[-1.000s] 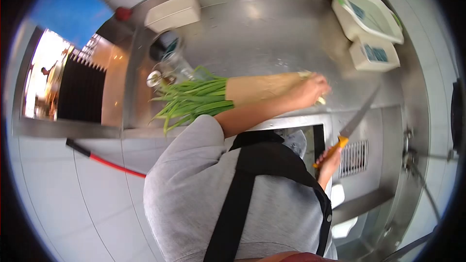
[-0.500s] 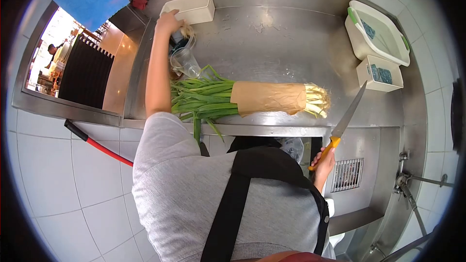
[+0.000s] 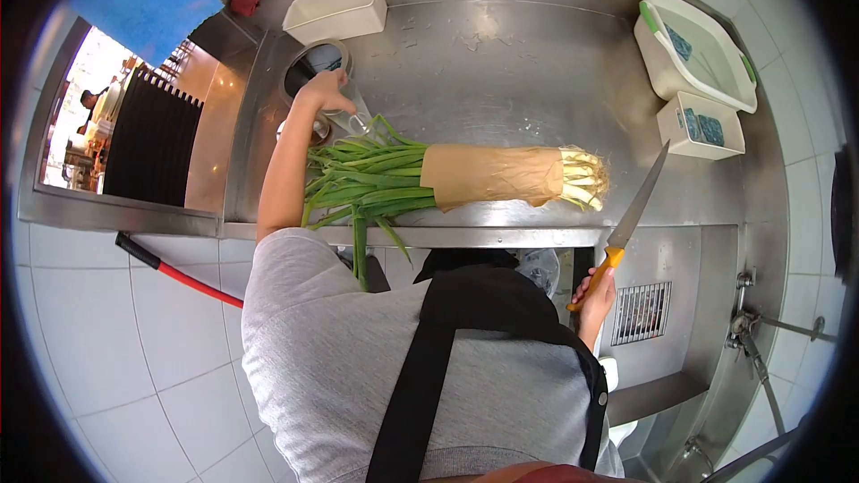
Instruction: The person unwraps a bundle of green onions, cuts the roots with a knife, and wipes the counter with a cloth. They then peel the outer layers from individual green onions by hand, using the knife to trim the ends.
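Observation:
A bunch of spring onions (image 3: 371, 181) lies across the steel counter (image 3: 501, 72). Brown paper (image 3: 492, 174) is wrapped around its middle, and the white root ends (image 3: 583, 181) point right. My left hand (image 3: 324, 91) reaches to the far left and is closed on a clear plastic cup (image 3: 351, 116), beside a round opening (image 3: 309, 67) in the counter. My right hand (image 3: 595, 295) is low at the counter's front edge. It grips the orange handle of a long knife (image 3: 635, 206), whose blade points up toward the root ends without touching them.
A white rectangular tub (image 3: 335, 9) stands at the back left. Two white bins (image 3: 693, 45) (image 3: 702, 130) stand at the back right. A drain grate (image 3: 640, 311) sits below the knife. A red-handled tool (image 3: 179, 273) leans on the tiled wall at left.
My left hand went from the root ends to the white tub, then came back to the clear cup. The knife has stayed almost still.

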The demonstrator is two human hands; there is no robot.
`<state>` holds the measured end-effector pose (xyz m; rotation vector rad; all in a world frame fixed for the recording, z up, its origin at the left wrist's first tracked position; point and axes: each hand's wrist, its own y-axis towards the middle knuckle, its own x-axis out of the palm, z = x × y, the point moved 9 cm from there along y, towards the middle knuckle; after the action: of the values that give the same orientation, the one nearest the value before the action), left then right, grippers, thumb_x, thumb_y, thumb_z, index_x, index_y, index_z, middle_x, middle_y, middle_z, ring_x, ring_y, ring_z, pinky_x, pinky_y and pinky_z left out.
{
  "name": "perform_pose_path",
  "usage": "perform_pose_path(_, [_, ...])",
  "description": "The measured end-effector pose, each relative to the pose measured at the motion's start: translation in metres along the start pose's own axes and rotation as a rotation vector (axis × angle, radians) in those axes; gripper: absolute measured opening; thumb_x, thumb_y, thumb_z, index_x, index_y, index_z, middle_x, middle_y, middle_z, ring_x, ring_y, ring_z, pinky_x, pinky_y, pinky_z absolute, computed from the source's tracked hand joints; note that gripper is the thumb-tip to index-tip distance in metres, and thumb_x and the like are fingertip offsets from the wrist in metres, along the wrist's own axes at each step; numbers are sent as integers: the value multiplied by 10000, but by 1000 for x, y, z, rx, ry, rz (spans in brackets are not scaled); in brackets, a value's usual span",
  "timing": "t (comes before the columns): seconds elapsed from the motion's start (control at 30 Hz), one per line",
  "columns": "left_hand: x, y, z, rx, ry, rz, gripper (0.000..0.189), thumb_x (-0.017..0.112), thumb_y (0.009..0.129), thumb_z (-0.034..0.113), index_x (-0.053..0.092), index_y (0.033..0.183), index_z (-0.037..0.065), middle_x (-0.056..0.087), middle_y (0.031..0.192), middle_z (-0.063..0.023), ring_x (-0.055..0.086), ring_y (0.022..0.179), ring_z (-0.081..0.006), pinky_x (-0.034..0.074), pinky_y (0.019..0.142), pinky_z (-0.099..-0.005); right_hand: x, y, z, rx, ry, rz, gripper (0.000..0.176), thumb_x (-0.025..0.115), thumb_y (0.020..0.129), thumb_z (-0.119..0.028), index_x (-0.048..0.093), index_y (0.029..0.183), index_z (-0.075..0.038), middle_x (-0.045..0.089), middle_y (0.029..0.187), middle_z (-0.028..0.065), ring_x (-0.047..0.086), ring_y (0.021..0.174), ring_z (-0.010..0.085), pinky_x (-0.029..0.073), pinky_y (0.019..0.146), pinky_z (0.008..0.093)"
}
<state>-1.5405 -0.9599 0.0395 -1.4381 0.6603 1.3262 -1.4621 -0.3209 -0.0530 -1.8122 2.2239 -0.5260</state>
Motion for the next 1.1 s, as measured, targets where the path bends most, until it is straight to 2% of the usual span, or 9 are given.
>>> perform_pose_path(0.13, [-1, 38, 75, 151, 72, 35, 831, 812, 437, 377, 520, 1126, 14, 579, 1104, -229, 556, 1036, -347, 453, 863, -393, 4, 0, -6, -33, -18, 3, 456, 362, 954, -458, 485, 886, -23, 414, 539, 17, 388, 381, 90, 337, 338, 232])
perform_pose_path(0.4, [-1, 130, 323, 657, 3, 192, 789, 794, 524, 331, 477, 1194, 61, 521, 1197, -162, 532, 1081, -339, 461, 875, -428, 7, -16, -10, -34, -42, 24, 459, 371, 946, -476, 484, 903, -34, 431, 557, 16, 400, 404, 93, 339, 350, 234])
perform_pose_path(0.53, [-15, 179, 397, 502, 56, 154, 823, 812, 522, 309, 459, 1229, 80, 499, 1227, -123, 527, 1094, -318, 478, 864, -443, 2, -32, -7, -4, -39, 106, 482, 372, 936, -503, 478, 894, -34, 424, 553, 19, 385, 404, 97, 315, 354, 232])
perform_pose_path(0.67, [-33, 206, 427, 416, -61, 518, 972, 825, 574, 269, 281, 1360, 92, 406, 1324, -147, 412, 1200, -369, 391, 922, -526, -6, -42, 0, 48, 26, 177, 477, 388, 930, -505, 487, 894, -40, 420, 542, 21, 384, 403, 107, 316, 367, 238])
perform_pose_path(0.77, [-42, 145, 426, 547, -119, 676, 1042, 821, 583, 347, 218, 1397, 103, 366, 1337, -211, 411, 1185, -383, 405, 916, -503, -8, -44, 1, 80, 52, 243, 470, 385, 931, -504, 490, 904, -47, 404, 539, 12, 371, 397, 104, 296, 352, 240])
perform_pose_path(0.87, [-28, 96, 391, 636, -68, 647, 940, 792, 606, 405, 318, 1353, 88, 388, 1307, -230, 409, 1180, -399, 398, 921, -511, -10, -34, 4, 71, 10, 172, 501, 376, 926, -526, 486, 905, -37, 402, 539, 15, 370, 399, 104, 298, 349, 240])
perform_pose_path(0.93, [-2, 75, 338, 646, 49, 324, 830, 761, 627, 451, 432, 1290, 76, 425, 1275, -223, 396, 1187, -414, 391, 934, -505, -11, -22, 6, 85, -56, 109, 505, 370, 929, -524, 487, 910, -33, 404, 542, 18, 384, 401, 107, 312, 353, 240])
perform_pose_path(1.03, [14, 57, 201, 181, 343, -52, 763, 732, 605, 581, 584, 1159, 78, 556, 1171, -163, 513, 1116, -315, 425, 898, -482, -6, -6, 4, 81, -75, 37, 496, 367, 934, -513, 488, 908, -32, 409, 547, 21, 394, 402, 107, 323, 354, 243])
perform_pose_path(1.1, [3, 32, 104, -116, 508, -103, 783, 765, 544, 599, 619, 1127, 99, 566, 1201, -103, 509, 1143, -299, 428, 893, -500, 2, 5, -1, 57, -83, -6, 490, 365, 937, -506, 488, 906, -32, 413, 550, 23, 399, 402, 106, 328, 354, 245])
